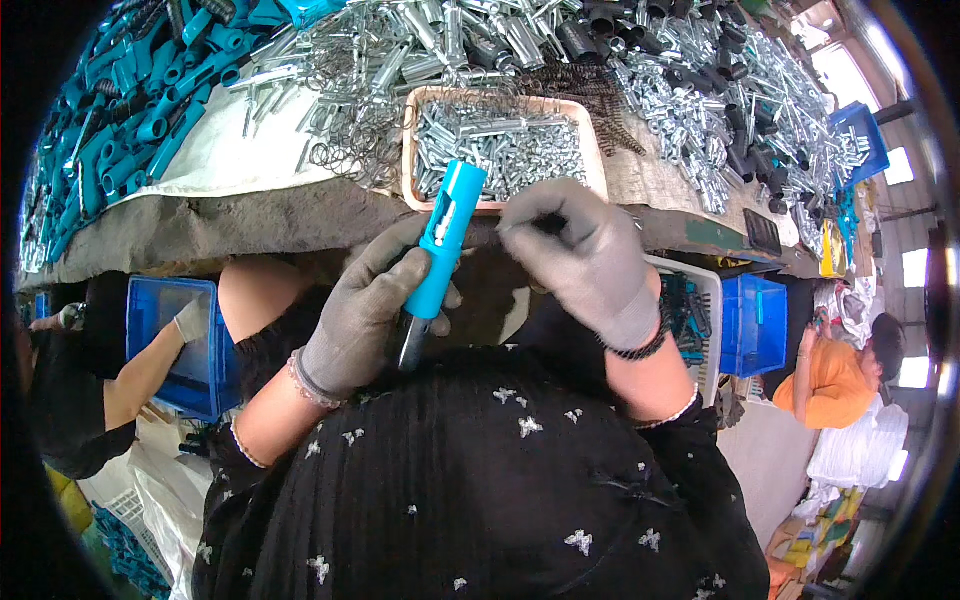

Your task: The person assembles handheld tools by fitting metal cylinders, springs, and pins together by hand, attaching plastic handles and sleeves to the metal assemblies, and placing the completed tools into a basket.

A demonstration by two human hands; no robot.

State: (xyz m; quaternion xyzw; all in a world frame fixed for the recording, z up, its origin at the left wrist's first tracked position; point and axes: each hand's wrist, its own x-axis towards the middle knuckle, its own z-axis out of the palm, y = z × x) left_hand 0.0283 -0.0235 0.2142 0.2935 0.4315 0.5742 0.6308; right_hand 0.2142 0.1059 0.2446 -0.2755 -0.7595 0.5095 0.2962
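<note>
In its grey glove, my left hand (365, 310) grips a teal plastic tubular housing (437, 270), tilted with its top leaning right. Silvery-white parts show in the slot on its upper half. A shiny dark tube sticks out below my fist. To its right, apart from the housing, my gloved right hand (585, 250) is raised with thumb and forefinger curled together. Whether a small part sits in that pinch cannot be made out; the fingertips are slightly blurred. Just beyond both hands is a pale tray (411, 150) of small metal pins and cylinders.
Teal housings (150, 125) are heaped at the far left of the cloth-covered bench (240, 215). Wire springs (350, 125) lie beside the tray, and metal tubes (690, 140) pile up at right. Blue crates (752, 325) stand at both sides. Other people (835, 375) sit left and right.
</note>
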